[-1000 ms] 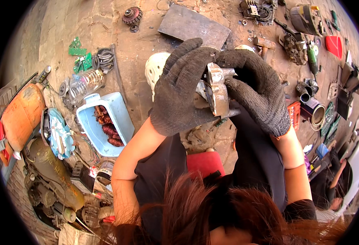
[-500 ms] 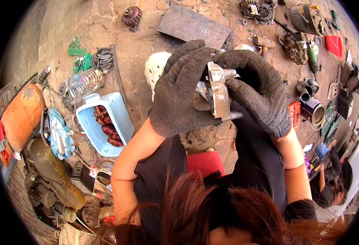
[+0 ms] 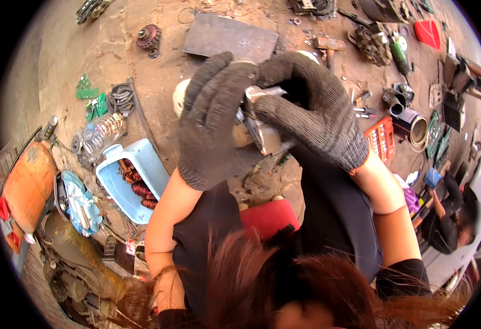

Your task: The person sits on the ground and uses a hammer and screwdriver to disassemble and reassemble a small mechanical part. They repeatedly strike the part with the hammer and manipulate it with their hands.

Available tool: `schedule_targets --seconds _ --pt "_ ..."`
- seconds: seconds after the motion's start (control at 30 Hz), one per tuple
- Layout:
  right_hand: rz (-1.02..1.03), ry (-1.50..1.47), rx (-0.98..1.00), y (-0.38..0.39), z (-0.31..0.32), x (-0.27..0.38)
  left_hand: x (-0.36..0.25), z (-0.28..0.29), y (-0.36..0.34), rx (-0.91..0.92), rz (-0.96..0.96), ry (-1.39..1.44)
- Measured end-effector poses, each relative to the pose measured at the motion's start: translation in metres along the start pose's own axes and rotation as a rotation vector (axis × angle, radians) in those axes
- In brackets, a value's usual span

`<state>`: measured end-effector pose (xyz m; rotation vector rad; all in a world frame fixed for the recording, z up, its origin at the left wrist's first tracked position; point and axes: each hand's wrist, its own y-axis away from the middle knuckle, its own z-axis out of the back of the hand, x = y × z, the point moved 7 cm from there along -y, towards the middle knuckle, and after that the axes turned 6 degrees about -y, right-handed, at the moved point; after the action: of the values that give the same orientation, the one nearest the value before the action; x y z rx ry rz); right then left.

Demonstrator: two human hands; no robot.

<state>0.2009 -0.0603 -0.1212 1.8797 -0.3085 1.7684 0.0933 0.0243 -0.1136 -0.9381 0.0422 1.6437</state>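
Head view: from a distance, I'm seeing a metal part (image 3: 271,140) being held above the floor (image 3: 59,71), nearer than the near edge of the dark slab (image 3: 232,35).
Right hand (image 3: 317,109): gloved grip is pinching the part from its right, thumb pressing its face.
Left hand (image 3: 210,115): lying along its left side; through blur, I cannot tell whether it's gripping.
Long axis: running far to near, far end leaning left.
Metal: looking silvery, worn, pale-topped.

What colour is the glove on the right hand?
The right glove is dark greyish-brown, with orange edging at its cuff; best seen in the head view.
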Motion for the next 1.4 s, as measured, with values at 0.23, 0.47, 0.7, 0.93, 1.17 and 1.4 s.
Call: schedule_targets --seconds 0.23,0.47,0.7,0.93,1.17,1.4 --pt "0.068 -0.037 -0.006 0.031 -0.004 0.058 -0.047 0.039 -0.023 0.053 -0.054 -0.097" --pt "-0.004 -0.2 0.021 0.064 0.021 0.128 -0.145 0.1 -0.061 0.024 -0.213 -0.075" --pt "0.176 0.957 0.166 0.024 0.047 0.064 -0.122 0.154 -0.036 -0.068 0.248 0.203" --pt "-0.225 1.467 0.355 0.017 0.043 -0.184 -0.127 0.19 0.015 -0.147 0.619 0.346" --pt "-0.586 1.218 0.059 0.137 -0.017 -0.294 -0.105 0.19 0.02 -0.183 0.545 0.022" --pt "-0.535 0.881 0.019 0.151 -0.051 -0.262 -0.08 0.186 0.012 0.078 0.5 0.064"
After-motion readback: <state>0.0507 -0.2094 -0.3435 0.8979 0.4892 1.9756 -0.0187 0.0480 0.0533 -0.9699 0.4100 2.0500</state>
